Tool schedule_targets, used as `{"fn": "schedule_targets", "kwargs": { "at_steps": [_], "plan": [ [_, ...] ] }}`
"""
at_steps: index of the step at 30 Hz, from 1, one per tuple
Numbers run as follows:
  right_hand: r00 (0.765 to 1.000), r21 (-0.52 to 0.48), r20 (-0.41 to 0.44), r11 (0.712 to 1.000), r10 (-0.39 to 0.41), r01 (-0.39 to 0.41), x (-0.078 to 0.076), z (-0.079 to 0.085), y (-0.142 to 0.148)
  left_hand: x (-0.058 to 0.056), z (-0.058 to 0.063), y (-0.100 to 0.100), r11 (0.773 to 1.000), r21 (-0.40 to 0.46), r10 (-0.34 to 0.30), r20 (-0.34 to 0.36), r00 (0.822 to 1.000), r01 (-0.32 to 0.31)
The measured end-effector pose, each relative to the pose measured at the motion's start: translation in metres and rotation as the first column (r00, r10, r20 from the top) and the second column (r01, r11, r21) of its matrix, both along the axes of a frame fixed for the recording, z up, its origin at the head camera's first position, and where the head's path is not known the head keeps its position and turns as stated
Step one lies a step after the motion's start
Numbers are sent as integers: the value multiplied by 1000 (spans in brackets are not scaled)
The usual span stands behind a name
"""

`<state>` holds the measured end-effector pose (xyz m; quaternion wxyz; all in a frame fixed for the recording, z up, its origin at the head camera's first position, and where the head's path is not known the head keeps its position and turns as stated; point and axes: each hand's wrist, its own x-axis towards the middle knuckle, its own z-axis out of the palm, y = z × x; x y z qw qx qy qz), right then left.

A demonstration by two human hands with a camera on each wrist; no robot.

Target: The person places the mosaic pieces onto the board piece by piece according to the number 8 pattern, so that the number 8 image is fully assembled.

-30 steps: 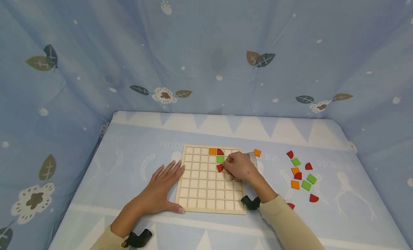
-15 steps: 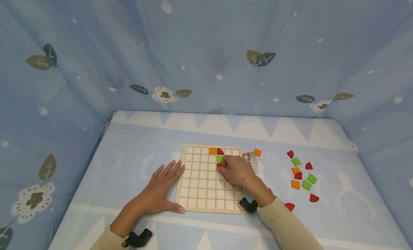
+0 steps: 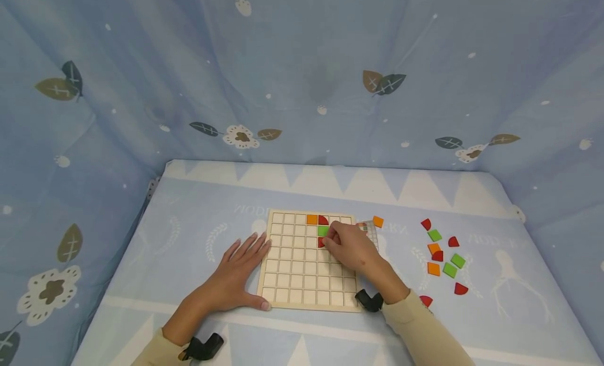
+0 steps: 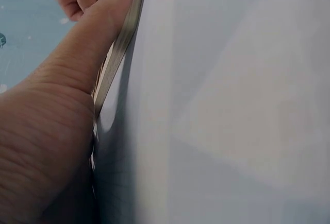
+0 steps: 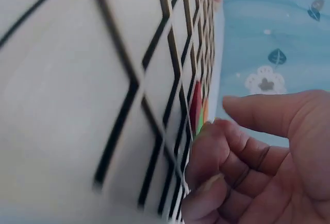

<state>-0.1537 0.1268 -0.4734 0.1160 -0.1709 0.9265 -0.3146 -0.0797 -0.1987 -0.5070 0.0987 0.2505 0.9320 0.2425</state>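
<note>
A wooden grid board (image 3: 290,274) lies on the table, and my left hand (image 3: 238,279) rests spread along its left edge, thumb at the near corner. In the left wrist view the thumb (image 4: 98,33) lies against the board's side. My right hand (image 3: 354,248) hovers over the board's right half. Its fingertips are right beside a red quarter-circle tile (image 3: 321,243) in a cell. The right wrist view shows thumb and loosely bent fingers apart, nothing between them. Above that tile sit a green square tile (image 3: 323,231), another red quarter-circle tile (image 3: 323,220) and an orange square tile (image 3: 312,219).
A small card with a printed grid (image 3: 373,234) lies right of the board, partly behind my right hand. An orange tile (image 3: 378,222) touches its far corner. Farther right are several loose red, orange and green tiles (image 3: 433,269). A blue patterned curtain (image 3: 302,83) surrounds the table.
The red quarter-circle tile went from lying askew at my right fingertips to sitting squarely in its cell. My right hand came left over it, then drew back slightly right. The left hand stayed put.
</note>
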Motion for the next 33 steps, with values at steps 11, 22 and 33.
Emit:
{"fn": "schedule_targets", "kwargs": {
  "at_steps": [11,22,33],
  "plan": [
    [996,13,44,997,-73,73,21,24,85,-1,0,1,1000,-4,-11,-4,1000,11],
    [986,139,151,989,-70,49,63,25,145,-1,-2,-1,1000,-1,1,4,1000,-1],
    [966,281,39,930,-256,236,74,19,169,-1,-1,3,1000,7,4,7,1000,-4]
  ]
}}
